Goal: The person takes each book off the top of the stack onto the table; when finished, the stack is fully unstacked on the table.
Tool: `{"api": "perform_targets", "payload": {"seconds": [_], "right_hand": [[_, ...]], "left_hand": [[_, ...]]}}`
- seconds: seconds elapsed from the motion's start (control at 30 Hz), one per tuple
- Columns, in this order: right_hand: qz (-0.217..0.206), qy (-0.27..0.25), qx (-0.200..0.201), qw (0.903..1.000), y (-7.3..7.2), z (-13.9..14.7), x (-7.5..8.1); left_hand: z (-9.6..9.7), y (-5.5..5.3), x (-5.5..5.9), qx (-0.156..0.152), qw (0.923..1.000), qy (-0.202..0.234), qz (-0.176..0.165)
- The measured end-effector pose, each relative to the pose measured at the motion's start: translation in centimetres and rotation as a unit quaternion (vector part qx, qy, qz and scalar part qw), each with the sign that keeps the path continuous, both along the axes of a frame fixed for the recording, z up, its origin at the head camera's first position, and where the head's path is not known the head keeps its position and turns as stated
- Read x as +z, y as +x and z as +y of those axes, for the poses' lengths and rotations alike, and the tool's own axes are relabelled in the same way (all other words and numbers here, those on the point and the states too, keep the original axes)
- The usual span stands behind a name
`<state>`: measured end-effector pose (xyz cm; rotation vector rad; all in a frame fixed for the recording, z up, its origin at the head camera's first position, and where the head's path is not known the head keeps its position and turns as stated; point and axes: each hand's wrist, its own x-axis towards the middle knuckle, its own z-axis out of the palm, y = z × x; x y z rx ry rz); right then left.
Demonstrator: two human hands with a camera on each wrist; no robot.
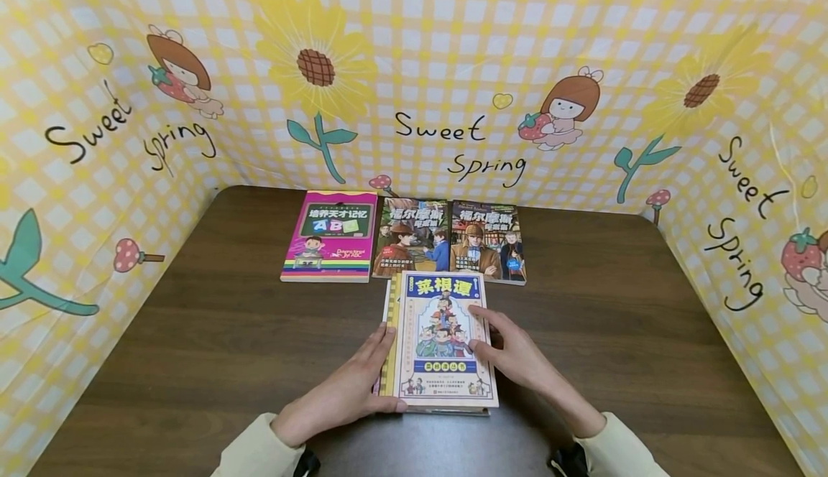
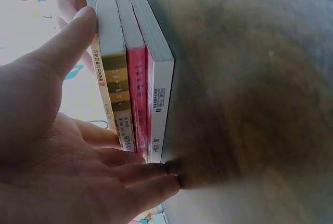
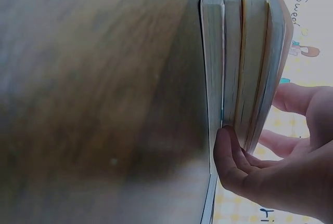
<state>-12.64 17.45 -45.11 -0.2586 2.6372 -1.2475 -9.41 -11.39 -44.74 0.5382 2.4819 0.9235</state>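
Observation:
A stack of several books lies on the table, a cream storybook (image 1: 443,340) with a blue title band on top. Pages of the stack (image 3: 252,52) face the right hand. Along the spine side rests my left hand (image 1: 343,385), its fingers fairly straight against the gold, pink and white spines (image 2: 138,94). Its thumb touches the stack's near edge. My right hand (image 1: 517,351) is at the opposite side, with thumb and index finger at the cover's edge and other fingers bent loosely against the page edges.
Behind the stack lie a pink ABC book (image 1: 331,240) and two detective books, the left one (image 1: 411,240) and the right one (image 1: 489,243). A yellow checked cloth (image 1: 427,82) walls the brown table (image 1: 213,333) at the back and sides.

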Motion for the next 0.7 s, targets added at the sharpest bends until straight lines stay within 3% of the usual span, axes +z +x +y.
{"api": "perform_targets", "payload": {"seconds": [0.7], "right_hand": [[0.01,0.011,0.018,0.9997,-0.45,0.03,-0.01]], "left_hand": [[0.03,0.0,0.02,0.002,1.0,-0.002,-0.004]]}}
